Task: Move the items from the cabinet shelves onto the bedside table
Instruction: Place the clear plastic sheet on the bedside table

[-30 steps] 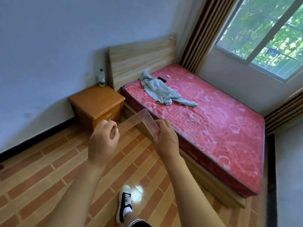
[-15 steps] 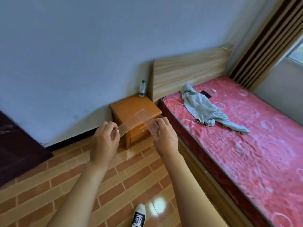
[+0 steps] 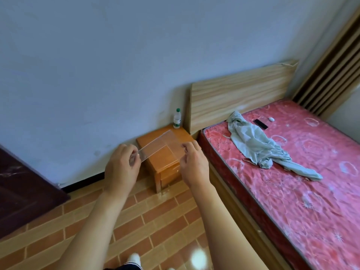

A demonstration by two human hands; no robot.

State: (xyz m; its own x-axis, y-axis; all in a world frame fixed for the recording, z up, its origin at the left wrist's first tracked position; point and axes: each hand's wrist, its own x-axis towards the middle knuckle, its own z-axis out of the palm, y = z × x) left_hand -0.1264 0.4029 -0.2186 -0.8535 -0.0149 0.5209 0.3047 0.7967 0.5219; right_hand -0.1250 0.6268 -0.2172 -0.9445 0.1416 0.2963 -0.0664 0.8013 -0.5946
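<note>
Surface (image 3: 155, 140) of orange nightstand lying mostly bare. Water bottle (image 3: 177, 118) standing at back right corner, occupying that spot. Headboard (image 3: 237, 96) rising just beside right edge, blocking approach from that side. Wall closing off rear. Tiled floor (image 3: 155, 217) in front giving free approach.

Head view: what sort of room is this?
Most likely a bedroom: a bed with a red patterned mattress and light wooden headboard, plus a small orange wooden bedside table against the pale wall.
</note>
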